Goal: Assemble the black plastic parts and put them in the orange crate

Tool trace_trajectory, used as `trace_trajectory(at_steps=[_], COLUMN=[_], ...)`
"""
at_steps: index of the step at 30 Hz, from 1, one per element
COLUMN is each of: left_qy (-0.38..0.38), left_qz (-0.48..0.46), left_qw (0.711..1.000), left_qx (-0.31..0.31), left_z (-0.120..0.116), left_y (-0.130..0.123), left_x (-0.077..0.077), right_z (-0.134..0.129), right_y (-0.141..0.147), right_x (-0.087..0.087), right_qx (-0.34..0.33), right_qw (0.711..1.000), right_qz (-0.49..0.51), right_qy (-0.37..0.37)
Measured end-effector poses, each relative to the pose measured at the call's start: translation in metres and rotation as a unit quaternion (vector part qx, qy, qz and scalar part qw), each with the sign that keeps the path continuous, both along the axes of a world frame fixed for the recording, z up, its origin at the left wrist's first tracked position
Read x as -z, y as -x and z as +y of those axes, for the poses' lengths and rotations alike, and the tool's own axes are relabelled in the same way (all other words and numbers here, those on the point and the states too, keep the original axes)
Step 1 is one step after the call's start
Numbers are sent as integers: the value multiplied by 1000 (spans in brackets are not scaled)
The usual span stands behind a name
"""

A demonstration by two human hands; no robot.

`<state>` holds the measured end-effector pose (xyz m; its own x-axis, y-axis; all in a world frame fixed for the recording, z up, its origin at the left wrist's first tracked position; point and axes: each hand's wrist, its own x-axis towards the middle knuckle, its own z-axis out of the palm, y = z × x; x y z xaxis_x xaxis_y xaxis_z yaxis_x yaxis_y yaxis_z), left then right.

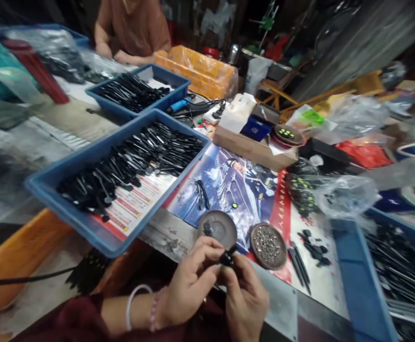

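Close to the table's front edge, my left hand [192, 280] and my right hand [245, 297] meet around a small black part [227, 257]. Fingertips of both hands pinch it, and they cover much of its shape. Just beyond my left hand sits a round brown dish [225, 229] with a small black piece in it. Past my right hand stands another dish [253, 242] full of small metal pieces. Two black sticks [300, 266] and several black knob-like pieces [314, 248] lie to its right. Two slim black pieces [202, 194] rest on the printed poster [182, 202].
A blue tray [68, 221] of black slender parts stands at the left, a second blue tray [121, 112] behind it. Another blue bin [359, 275] is at the right. A cardboard box [250, 151] and an orange crate [196, 76] stand further back. Across the table sits a person [132, 28].
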<state>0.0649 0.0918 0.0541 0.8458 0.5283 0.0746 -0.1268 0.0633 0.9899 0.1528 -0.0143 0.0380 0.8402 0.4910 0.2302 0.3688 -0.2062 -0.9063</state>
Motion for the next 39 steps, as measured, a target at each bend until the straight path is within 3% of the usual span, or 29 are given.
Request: trace_trajectory(at_steps=[7,12,16,26,39], left_qy=[46,55,36,-49,-69], left_qz=[-28,-25,-24,-34,-64], left_qw=[999,998,999,998,995], left_qx=[6,13,9,-12,-11], left_z=[-3,-4,-3,3,-3], left_y=[4,6,7,6,9], left_x=[-4,-4,-4,-10,-12], right_z=[-4,-5,-4,-15,-2], right_y=[-3,2,5,8,8], right_x=[-21,-17,-15,-7,-29], right_qx=[-40,-21,-9,-11,-44], right_qw=[986,979,983,999,990], right_qz=[161,190,170,31,-132], right_qy=[-25,-65,-64,22,36])
